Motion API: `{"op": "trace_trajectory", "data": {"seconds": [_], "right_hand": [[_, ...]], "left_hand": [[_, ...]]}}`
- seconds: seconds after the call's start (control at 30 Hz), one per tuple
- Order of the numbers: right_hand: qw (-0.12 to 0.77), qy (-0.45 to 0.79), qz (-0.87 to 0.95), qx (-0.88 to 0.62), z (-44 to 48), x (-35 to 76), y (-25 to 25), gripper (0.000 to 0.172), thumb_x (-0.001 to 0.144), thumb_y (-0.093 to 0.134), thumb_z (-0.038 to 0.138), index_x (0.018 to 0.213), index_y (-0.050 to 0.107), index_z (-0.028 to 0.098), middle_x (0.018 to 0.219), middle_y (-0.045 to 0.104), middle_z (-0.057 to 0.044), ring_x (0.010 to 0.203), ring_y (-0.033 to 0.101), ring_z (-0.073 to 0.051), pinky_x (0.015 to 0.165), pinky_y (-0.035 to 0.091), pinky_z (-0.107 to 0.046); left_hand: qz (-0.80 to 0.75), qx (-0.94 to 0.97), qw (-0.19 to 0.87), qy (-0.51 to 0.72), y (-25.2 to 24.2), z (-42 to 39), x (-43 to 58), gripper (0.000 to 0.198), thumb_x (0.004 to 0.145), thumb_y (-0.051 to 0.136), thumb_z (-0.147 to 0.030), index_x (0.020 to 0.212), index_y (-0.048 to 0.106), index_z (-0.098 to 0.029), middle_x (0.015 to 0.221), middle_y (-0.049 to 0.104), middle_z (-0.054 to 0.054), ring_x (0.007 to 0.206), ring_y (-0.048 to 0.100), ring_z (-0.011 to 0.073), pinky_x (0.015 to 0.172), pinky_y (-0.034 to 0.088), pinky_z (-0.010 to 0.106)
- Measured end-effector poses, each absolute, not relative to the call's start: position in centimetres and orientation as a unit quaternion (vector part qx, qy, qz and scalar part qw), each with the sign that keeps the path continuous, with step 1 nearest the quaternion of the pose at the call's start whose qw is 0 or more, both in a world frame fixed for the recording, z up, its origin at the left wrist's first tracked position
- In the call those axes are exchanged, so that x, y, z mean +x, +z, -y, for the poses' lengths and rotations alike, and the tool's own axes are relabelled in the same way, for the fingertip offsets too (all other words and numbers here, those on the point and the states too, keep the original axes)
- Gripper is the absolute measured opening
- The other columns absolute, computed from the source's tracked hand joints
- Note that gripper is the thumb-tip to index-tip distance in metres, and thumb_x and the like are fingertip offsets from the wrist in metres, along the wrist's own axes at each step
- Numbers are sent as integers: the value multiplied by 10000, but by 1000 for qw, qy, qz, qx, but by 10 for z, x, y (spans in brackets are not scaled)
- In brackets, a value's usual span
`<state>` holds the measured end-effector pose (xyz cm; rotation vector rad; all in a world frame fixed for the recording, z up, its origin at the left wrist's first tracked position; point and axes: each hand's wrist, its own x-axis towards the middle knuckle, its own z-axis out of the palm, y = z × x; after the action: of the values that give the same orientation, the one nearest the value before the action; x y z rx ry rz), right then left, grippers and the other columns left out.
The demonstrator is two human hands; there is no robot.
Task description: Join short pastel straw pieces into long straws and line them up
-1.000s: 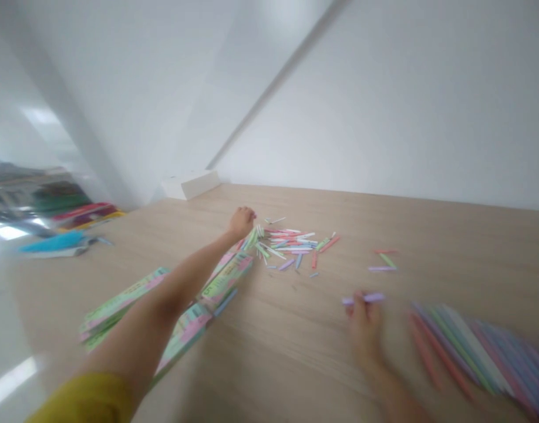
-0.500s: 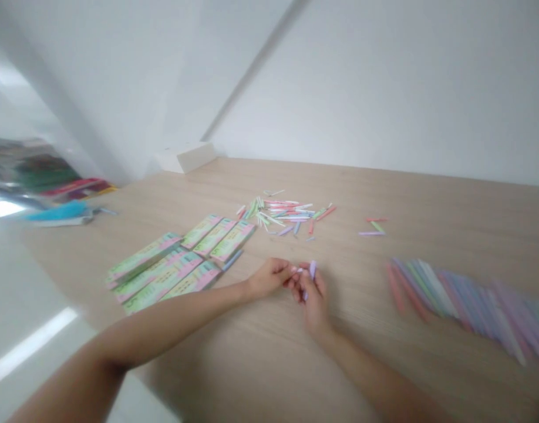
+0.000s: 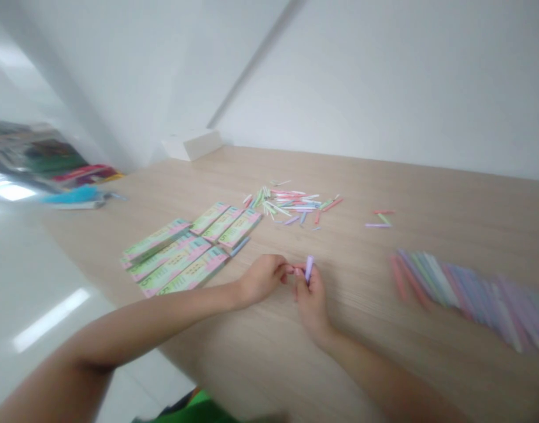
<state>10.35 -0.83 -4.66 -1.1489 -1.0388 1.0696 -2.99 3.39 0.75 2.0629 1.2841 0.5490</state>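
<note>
My right hand [image 3: 312,294] is closed around a slim light-purple stick [image 3: 309,269], which stands nearly upright with its upper end clear of the fingers. Close against it on the left, my left hand [image 3: 265,277] has its thumb and fingers pinched together. Its fingertips meet those of the right hand; whatever they pinch, if anything, is hidden or too small to tell. Both hands are just above the wooden table [image 3: 252,352]. Beyond them lies a loose heap of short pastel sticks [image 3: 296,201] in pink, white, green, purple and blue.
Several green-and-pink printed packs [image 3: 177,258] lie in rows at left, with a blue stick [image 3: 240,246] beside them. A blurred row of longer pastel sticks [image 3: 472,294] is at right. Three sticks [image 3: 379,225] lie apart behind it. A white box [image 3: 194,144] stands by the wall.
The view has shifted slightly. My left hand's fingers have drawn a little left from the purple stick. The pale bit seen between the hands no longer shows.
</note>
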Motion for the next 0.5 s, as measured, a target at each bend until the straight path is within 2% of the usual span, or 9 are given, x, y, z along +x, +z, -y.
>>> {"op": "trace_trajectory", "data": {"seconds": [0.1,0.17,0.3,0.5], "right_hand": [[591,467,422,-505,-3,109,-47,279,820,565,461,898,559,193,511,422,88,408,373,-79,394,277,-211],[595,492,396,-498,-13,114,-49,310,784,592,470,896,565,182,503,396,99,402,348,-69,389,250,-204],[590,525,378,-483,-37,128,-57,383,737,611,510,902,565,168,492,349,116,401,302,-59,390,219,-198],[591,375,452,-553,-72,170,-70,388,797,512,532,962,542,183,527,403,92,449,369,-98,428,288,-221]], "left_hand": [[-499,777,298,242,5,-53,-37,280,867,430,-224,868,702,-157,720,711,32,665,635,150,671,457,243],[-535,749,283,269,-4,-78,-44,305,850,443,-187,1031,682,-133,774,730,39,717,655,161,737,480,262],[-613,689,253,293,-30,-129,-51,323,818,495,-143,1098,650,-100,879,741,72,845,668,189,819,493,292],[-545,750,209,309,-59,-159,-23,257,868,478,-176,1052,656,-163,1045,706,53,975,629,172,896,472,280]]}}
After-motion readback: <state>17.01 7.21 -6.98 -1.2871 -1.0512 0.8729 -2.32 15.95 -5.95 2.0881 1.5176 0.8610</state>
